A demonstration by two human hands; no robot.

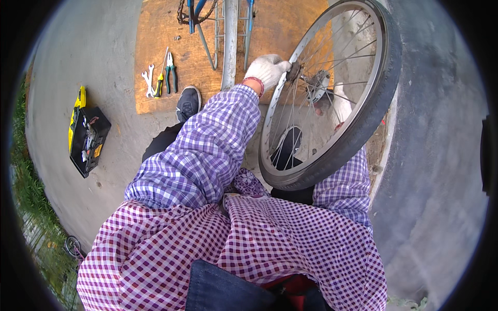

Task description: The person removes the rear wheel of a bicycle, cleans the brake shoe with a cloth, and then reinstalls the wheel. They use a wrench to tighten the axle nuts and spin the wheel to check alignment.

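Observation:
A bicycle wheel (321, 168) with a black tyre, silver rim and thin spokes stands tilted in front of me. My left hand (267, 71), in a white glove, is closed at the wheel's left side, its fingers against a dark toothed part (294, 71) by the hub (317, 85). On the far side of the spokes, partly hidden, my right hand (341, 106) in a matching glove curls in close to the hub. A blue bicycle frame (192, 15) with a chain (181, 15) stands beyond, cut off by the top edge.
On a wooden board (155, 26) lie two wrenches (149, 81), a yellow-black screwdriver (159, 83) and green-handled pliers (170, 72). An open black toolbox (93, 140) with a yellow lid sits to the left. A metal upright (230, 52) rises near the frame. My shoe (188, 103) rests at the board's edge.

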